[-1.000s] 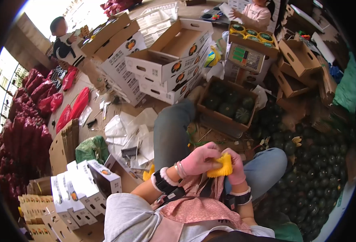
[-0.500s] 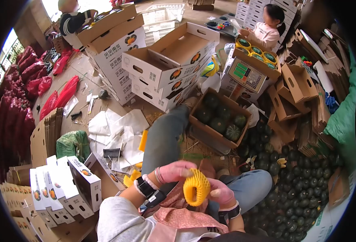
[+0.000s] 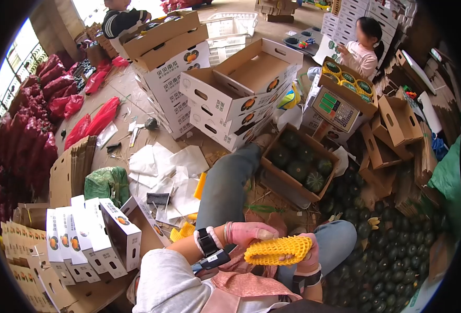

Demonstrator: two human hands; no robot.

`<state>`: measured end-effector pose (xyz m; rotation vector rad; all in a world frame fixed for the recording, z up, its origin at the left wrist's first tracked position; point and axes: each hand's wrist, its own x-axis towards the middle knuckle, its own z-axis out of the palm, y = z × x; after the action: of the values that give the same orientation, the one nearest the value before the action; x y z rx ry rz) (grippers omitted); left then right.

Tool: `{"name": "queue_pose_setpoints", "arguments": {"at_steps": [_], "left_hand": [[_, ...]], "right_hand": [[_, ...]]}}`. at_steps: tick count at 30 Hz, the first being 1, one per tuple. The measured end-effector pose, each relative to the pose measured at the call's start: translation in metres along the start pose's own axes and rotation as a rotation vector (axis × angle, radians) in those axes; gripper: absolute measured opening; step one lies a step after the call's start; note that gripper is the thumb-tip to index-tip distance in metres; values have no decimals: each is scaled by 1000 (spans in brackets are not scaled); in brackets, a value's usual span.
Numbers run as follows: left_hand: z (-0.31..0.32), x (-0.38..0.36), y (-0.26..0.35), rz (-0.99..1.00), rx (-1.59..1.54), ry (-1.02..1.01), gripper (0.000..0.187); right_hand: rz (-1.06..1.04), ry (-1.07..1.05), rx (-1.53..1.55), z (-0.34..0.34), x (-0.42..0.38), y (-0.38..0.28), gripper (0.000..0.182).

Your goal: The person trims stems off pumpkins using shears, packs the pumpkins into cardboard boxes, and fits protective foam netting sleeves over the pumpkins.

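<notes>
A yellow foam net sleeve [image 3: 277,251] is held between my two hands above my lap, stretched sideways with an opening along its near side. My left hand [image 3: 251,233], in a pink glove, is at the sleeve's upper left edge, its fingers bent together. My right hand [image 3: 309,254], also gloved in pink, grips the right end, with fingertips showing through the mesh. Past my knees stands an open cardboard box [image 3: 299,163] of dark green pumpkins.
White printed boxes [image 3: 235,104] are stacked ahead. Loose pumpkins [image 3: 392,261] cover the floor at right. A scale display [image 3: 334,107] stands by a box of wrapped pumpkins [image 3: 348,83]. Two people are beyond. Folded cartons [image 3: 94,237] and yellow sleeves [image 3: 182,232] lie left.
The sleeve has turned from upright to lying sideways and looks longer. My right hand has moved to its right end. The whole view has shifted slightly.
</notes>
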<state>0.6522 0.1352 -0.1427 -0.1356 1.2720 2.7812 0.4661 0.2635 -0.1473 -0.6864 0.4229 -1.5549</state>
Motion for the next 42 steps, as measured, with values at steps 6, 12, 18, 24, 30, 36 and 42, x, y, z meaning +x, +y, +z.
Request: {"name": "queue_pose_setpoints", "arguments": {"at_steps": [6,12,18,24,30,36,42], "left_hand": [[-20,2,-9,-138,36,-294,52],[-16,-5,48,261,-257,238,39],[-79,51,27,-119,261,224,44],[-124,146,21,95,-179,388,36],[-226,210,40,-15,1062,889,22],[-284,227,19,-173,1172,774,22],[-303,225,13,-31,1054,626,23]], "right_hand": [[31,-77,66,19,4,-6,46],[702,-254,-386,11,27,1,38],[16,127,-250,-20,42,-47,39],[89,636,-325,-125,96,-52,31],[523,881,-969,-205,164,-17,43],[460,135,-1835,-266,187,12,37],[99,342,-1671,-261,171,40,31]]}}
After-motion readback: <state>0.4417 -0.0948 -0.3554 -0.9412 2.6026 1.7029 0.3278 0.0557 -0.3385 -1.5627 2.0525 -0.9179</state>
